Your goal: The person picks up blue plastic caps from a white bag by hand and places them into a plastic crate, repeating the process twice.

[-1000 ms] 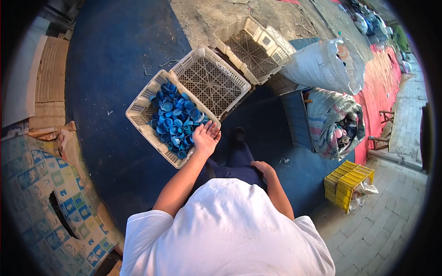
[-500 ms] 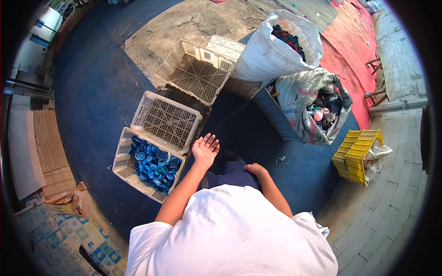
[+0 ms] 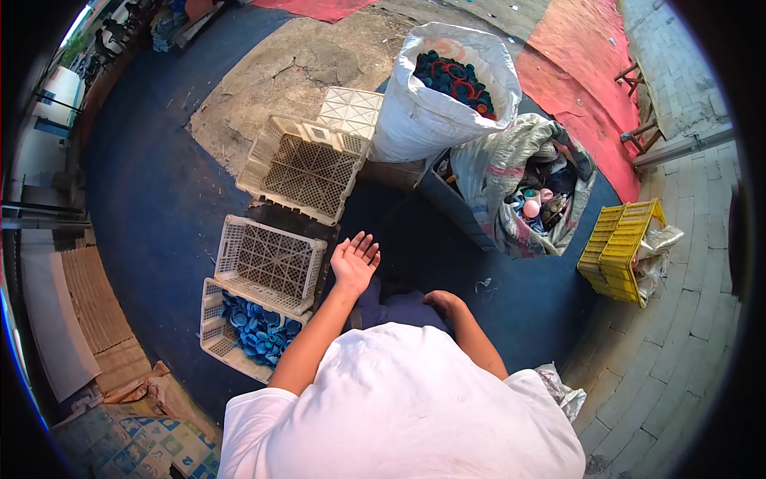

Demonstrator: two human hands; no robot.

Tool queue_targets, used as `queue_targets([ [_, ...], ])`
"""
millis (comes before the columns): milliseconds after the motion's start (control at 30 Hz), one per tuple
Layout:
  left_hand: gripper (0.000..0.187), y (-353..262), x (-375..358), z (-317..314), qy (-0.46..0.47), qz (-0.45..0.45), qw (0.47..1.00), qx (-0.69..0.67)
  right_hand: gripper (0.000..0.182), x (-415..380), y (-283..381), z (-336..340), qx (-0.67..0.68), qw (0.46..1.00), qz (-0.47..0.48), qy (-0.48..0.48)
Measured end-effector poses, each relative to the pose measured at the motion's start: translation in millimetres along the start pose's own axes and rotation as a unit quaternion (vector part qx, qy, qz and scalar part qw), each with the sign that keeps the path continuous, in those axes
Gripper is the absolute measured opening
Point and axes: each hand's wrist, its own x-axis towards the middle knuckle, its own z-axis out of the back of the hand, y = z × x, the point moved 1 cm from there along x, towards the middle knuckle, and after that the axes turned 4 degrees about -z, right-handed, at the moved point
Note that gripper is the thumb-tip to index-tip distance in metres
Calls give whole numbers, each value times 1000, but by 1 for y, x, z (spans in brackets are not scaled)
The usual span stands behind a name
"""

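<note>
My left hand [image 3: 356,263] is raised palm up with its fingers spread and nothing in it. Close to its left stands an empty cream plastic crate [image 3: 271,263] with a lattice bottom. A matching crate [image 3: 209,326] below that one holds many blue plastic caps [image 3: 257,329], partly covered by my left forearm. My right hand [image 3: 447,302] lies on my dark-trousered leg [image 3: 403,310], fingers towards the inner side and partly hidden; no object shows in it.
Farther off are another cream crate [image 3: 254,172], an upturned crate [image 3: 351,110] and a white sack [image 3: 407,120] of dark and red caps. To the right stand a silvery sack [image 3: 487,176] of mixed plastic pieces and a yellow crate [image 3: 610,239] near a block wall.
The camera view has turned, so the crates and sacks sit farther left in the picture and more of the white sack's contents shows. Both hands keep nearly the same pose.
</note>
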Motion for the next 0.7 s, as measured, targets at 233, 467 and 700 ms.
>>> queue_targets([
  [233,40,-8,67,-58,12,49,999,18,49,-3,23,33,84,996,-8,26],
  [467,43,-22,152,-159,66,120,989,54,47,-13,89,70,151,988,27,31],
  [700,53,-53,195,-258,223,169,957,76,57,-80,197,112,126,985,54,-100],
])
